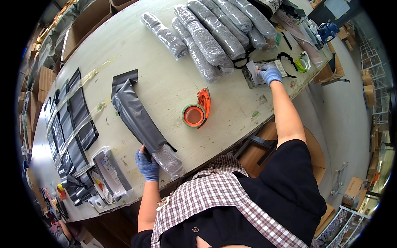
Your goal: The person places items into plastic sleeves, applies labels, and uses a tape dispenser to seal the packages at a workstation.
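Observation:
A dark grey plastic mailing bag (138, 113) lies slantwise on the table, left of the middle. From its near, open end sticks out a grey roll (168, 162) in clear plastic wrap. Gloved in blue, my left hand (147, 166) is closed at the bag's mouth, thumb up, pinching its left edge beside the roll. My right hand (271, 74), also gloved, reaches to the far right over a small pile of papers (258, 79). Its fingers are closed on a white paper slip (251, 71); the fingertips are partly hidden.
An orange tape dispenser (196, 112) lies mid-table. Several wrapped rolls (213, 31) are heaped at the back. Flat dark bags (70, 115) lie under clear straps at left, near a grey bin (111, 169). A black loop (287, 62) and tape roll (303, 62) sit beyond my right hand.

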The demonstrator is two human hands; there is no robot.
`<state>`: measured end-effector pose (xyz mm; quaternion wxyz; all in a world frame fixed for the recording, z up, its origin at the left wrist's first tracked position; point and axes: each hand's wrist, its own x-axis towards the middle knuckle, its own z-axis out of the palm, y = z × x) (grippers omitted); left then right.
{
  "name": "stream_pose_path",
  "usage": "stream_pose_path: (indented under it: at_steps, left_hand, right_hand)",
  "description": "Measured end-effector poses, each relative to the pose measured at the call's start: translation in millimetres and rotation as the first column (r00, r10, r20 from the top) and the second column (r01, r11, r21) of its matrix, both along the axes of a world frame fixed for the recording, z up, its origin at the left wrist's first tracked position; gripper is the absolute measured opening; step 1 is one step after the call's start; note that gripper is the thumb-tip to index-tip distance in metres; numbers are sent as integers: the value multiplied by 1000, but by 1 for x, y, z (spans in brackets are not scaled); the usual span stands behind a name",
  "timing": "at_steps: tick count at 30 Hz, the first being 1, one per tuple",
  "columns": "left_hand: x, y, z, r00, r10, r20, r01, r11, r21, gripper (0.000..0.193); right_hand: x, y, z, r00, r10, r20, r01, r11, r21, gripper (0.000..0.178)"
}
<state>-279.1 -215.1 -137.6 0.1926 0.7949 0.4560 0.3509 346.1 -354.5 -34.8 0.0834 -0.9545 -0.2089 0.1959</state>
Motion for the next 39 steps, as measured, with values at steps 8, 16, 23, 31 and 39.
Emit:
stream_pose_path:
  at_steps: [8,16,23,31,39]
  left_hand:
    - [11,0,22,999,-27,21,28,997,-73,54]
    - [10,7,61,997,32,65,-41,990,133,35]
    - [17,11,96,994,-102,32,98,989,108,35]
    - [16,6,88,990,-131,59,125,987,105,19]
    - [8,-7,48,940,226,256,-92,890,-448,41]
  right_hand:
    - [19,-24,-9,895,-117,430,-33,945,325,29]
    - [-299,8,76,544,656,523,-697,6,717,12]
    - [-415,43,1,388,725,568,-870,85,486,3]
    - [-454,64,-8,501,724,475,-865,406,294,57]
    - [-466,68,-12,546,745,382,-837,470,279,64]
